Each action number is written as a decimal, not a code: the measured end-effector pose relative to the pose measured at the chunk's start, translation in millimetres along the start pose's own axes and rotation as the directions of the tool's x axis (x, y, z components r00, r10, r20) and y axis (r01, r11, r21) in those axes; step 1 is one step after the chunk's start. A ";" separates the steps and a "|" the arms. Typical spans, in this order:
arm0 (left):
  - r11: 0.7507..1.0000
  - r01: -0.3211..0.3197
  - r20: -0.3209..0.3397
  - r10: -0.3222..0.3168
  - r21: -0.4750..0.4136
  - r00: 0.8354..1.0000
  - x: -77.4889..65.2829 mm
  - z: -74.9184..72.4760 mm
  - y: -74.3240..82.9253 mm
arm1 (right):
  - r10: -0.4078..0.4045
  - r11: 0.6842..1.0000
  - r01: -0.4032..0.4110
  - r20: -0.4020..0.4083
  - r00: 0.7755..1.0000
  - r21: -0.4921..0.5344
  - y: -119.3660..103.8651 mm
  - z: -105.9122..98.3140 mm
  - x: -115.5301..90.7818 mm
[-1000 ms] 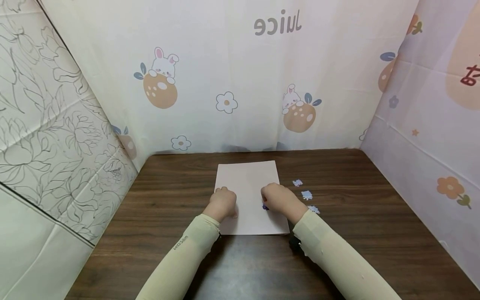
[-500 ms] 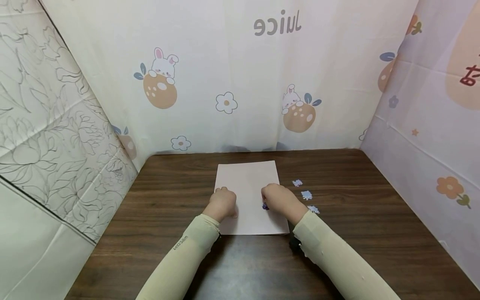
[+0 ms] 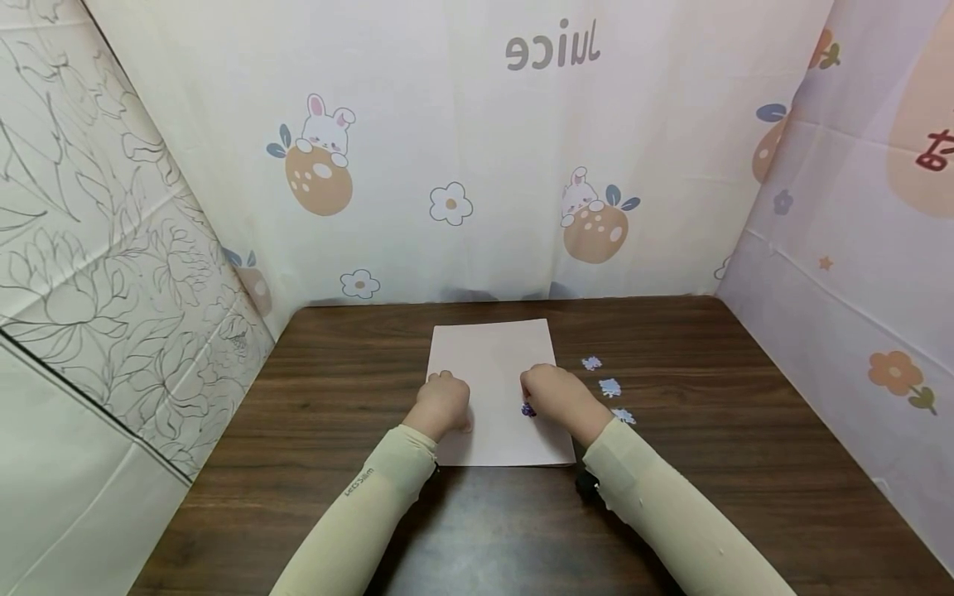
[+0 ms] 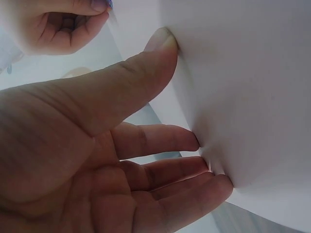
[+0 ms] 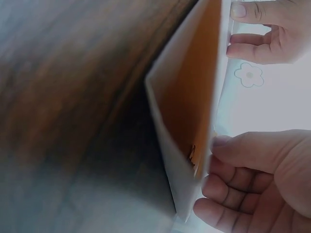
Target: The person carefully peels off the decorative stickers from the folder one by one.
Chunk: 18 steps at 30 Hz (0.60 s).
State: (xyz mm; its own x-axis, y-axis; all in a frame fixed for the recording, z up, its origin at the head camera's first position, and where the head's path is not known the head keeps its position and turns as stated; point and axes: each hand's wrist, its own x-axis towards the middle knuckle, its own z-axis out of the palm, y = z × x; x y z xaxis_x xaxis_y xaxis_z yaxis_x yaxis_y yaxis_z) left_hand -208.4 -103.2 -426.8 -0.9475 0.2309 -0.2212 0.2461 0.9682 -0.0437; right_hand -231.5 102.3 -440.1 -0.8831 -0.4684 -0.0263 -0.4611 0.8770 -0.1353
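Observation:
In the head view a white square card (image 3: 492,356) lies on the table. Its front edge gapes in the right wrist view, with an orange inside (image 5: 189,92). My left hand (image 3: 443,401) rests on the card's left part; its thumb (image 4: 163,48) and several fingertips press the white surface. My right hand (image 3: 555,393) is on the right part, other fingers curled towards the palm. Its thumb and forefinger pinch a small purple cut-out (image 3: 528,410) against the card. Only a blue bit (image 4: 110,4) of that cut-out shows in the left wrist view.
To the card's right, pale blue jagged cut-outs lie in a line: a far one (image 3: 591,363), a middle one (image 3: 609,387) and a near one (image 3: 624,416) partly behind the right wrist. Printed cloth (image 3: 447,124) hangs around the brown table (image 3: 358,356).
Both hands stay in place. A little more of the purple cut-out shows beside my right thumb, and the cloth at the left has shifted slightly.

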 end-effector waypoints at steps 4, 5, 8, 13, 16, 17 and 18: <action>1.000 0.002 0.002 -0.002 0.005 1.000 1.1 0.5 0.0 | 0.007 1.000 -0.007 0.004 1.000 0.002 1.2 0.5 0.8; 1.000 0.002 0.001 -0.002 0.006 1.000 1.3 0.6 0.1 | 0.008 1.000 -0.008 0.004 1.000 0.004 1.3 0.3 0.8; 1.000 0.003 0.000 -0.003 0.006 1.000 1.7 0.7 0.0 | 0.009 1.000 -0.009 0.002 1.000 0.010 1.1 -0.8 0.5; 1.000 0.002 0.000 -0.002 0.000 1.000 0.9 0.3 -0.1 | 0.010 1.000 -0.010 -0.001 1.000 0.016 0.4 -1.9 -0.1; 1.000 0.001 -0.002 -0.001 0.002 1.000 1.4 0.3 -0.1 | 0.009 1.000 -0.009 -0.001 1.000 0.015 0.3 -2.1 -0.6; 1.000 0.001 -0.002 -0.001 0.002 1.000 1.7 0.3 0.0 | 0.009 1.000 -0.009 -0.002 1.000 0.013 0.4 -2.2 -0.9; 1.000 0.000 -0.002 0.000 0.003 1.000 1.9 0.3 0.0 | 0.005 1.000 -0.005 -0.003 1.000 0.011 0.4 -2.3 -1.3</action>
State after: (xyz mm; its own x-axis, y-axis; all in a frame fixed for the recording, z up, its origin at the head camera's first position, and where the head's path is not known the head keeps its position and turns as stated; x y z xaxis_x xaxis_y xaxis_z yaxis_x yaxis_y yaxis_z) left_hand -210.1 -102.8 -427.6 -0.9481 0.2307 -0.2188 0.2463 0.9681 -0.0468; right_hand -230.7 103.5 -437.9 -0.8855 -0.4639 -0.0244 -0.4560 0.8780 -0.1456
